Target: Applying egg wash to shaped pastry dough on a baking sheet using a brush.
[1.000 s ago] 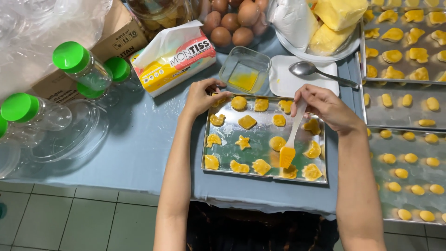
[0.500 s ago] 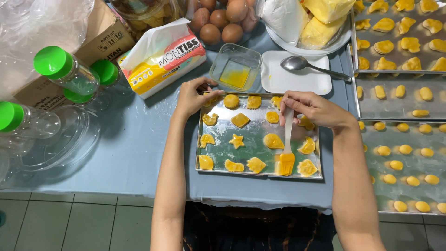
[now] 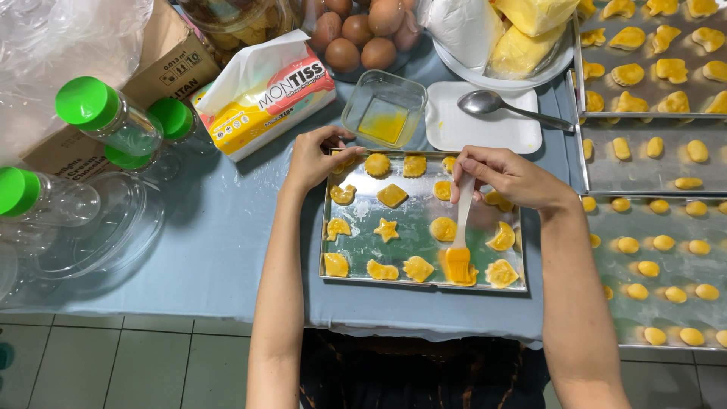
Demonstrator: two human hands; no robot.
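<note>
The right hand [image 3: 509, 179] pinches the pale handle of a small pastry brush [image 3: 459, 246] between thumb and fingertips. Below that grip the handle runs down to yellow-stained bristles, which rest on a cookie [image 3: 463, 273] in the near row of a shiny metal baking tray [image 3: 413, 231]. The left hand [image 3: 314, 157] curls over the tray's far left corner, fingers bent around the rim and gripping it.

The tray holds flat, glazed yellow dough pieces: a star [image 3: 387, 229] to the left of the brush handle, round and scalloped ones just beside it, and leaf-like shapes by the bristles. Beyond the brush hand sits a small square glass dish [image 3: 383, 107] with a thin pool of yellow liquid. Next to it lies a white square plate [image 3: 515, 130] bearing a metal spoon [image 3: 509, 108].

To the right of the brush hand are more metal trays [image 3: 655, 163] of small oval and crescent dough pieces, matt and unglazed-looking. Further beyond are brown eggs [image 3: 362, 34] in a clear bowl and blocks of pale yellow butter [image 3: 530, 30]. Well to the left of the holding hand stand clear plastic jars with green lids [image 3: 106, 113] and a soft tissue pack [image 3: 261, 95], all on a smooth blue table cover [image 3: 219, 227].
</note>
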